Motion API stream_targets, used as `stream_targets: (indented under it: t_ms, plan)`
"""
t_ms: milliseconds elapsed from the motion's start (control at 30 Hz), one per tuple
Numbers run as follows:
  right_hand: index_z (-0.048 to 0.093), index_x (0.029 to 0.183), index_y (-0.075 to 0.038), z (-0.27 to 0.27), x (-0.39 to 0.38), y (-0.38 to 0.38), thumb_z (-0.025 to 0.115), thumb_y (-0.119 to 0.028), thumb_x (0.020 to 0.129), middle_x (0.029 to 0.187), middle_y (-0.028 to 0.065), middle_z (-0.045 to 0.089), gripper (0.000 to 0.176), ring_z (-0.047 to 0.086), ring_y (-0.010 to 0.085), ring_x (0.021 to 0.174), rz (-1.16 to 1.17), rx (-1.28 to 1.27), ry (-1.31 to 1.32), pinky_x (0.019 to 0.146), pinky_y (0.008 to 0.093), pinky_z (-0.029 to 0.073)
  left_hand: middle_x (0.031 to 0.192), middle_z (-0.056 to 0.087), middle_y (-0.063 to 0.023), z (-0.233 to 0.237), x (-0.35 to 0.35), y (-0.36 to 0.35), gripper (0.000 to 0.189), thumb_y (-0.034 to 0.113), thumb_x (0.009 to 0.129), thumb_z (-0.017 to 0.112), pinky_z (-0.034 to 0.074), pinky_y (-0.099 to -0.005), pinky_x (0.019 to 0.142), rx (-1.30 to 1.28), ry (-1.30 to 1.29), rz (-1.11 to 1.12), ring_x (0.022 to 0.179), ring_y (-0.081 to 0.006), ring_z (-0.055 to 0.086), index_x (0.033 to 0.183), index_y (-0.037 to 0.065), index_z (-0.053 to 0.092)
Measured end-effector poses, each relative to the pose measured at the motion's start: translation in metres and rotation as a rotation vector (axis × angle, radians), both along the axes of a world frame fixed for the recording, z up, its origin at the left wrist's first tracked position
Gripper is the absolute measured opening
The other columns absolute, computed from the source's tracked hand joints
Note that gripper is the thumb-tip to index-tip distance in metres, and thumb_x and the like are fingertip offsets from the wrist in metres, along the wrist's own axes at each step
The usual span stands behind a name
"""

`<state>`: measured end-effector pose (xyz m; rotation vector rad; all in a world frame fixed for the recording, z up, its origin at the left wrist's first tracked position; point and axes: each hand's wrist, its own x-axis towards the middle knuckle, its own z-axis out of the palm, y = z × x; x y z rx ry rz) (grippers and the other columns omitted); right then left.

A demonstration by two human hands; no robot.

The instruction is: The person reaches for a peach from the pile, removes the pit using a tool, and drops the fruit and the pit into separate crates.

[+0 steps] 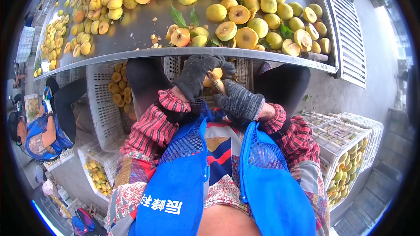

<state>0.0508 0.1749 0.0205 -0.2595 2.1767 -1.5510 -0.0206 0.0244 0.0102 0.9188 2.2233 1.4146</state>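
Note:
My left hand [194, 76], in a dark grey knitted glove, is closed around a yellow peach [211, 78] just below the table's front edge. My right hand [239, 103], gloved in grey too, is closed on a short hand tool with a wooden-looking handle [218, 85]. The tool's upper end is against the peach; its tip is hidden by fruit and glove. Many yellow peaches [258, 26], whole and halved, lie on the metal table [131, 39] beyond my hands. Below them, between my knees, a white plastic crate [245, 72] is partly covered.
A crate of peach halves [120, 88] stands by my left knee. Stacked white crates [334, 135] with fruit are on my right, and another fruit crate [97, 175] sits lower left. A co-worker in a blue vest [43, 133] sits at far left. A slatted metal panel [348, 39] adjoins the table's right end.

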Motion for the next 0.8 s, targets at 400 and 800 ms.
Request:
stream_targets:
  t_ms: [400, 800]
  plan:
    - [0.051, 0.093, -0.002, -0.017, 0.001, 0.007, 0.05, -0.019, 0.084, 0.074, 0.007, 0.051, 0.019, 0.05, 0.0119, 0.056, 0.05, -0.606, -0.53, 0.043, 0.0241, 0.038, 0.089, 0.061, -0.0162, -0.025, 0.003, -0.011, 0.032, 0.022, 0.083, 0.05, 0.049, -0.0372, 0.079, -0.051, 0.133, 0.103, 0.081, -0.0237, 0.06, 0.095, -0.006, 0.056]
    - [0.05, 0.1, -0.001, -0.026, 0.006, 0.003, 0.054, -0.021, 0.084, 0.057, -0.0006, 0.042, 0.026, 0.035, 0.0061, 0.034, -0.09, -1.148, -0.964, 0.028, 0.0188, 0.025, 0.102, 0.056, -0.0176, -0.021, 0.013, 0.024, 0.045, 0.037, 0.09, 0.037, 0.048, -0.0497, 0.079, 1.136, -1.22, 0.457, 0.089, -0.0295, 0.057, 0.109, -0.003, 0.046]
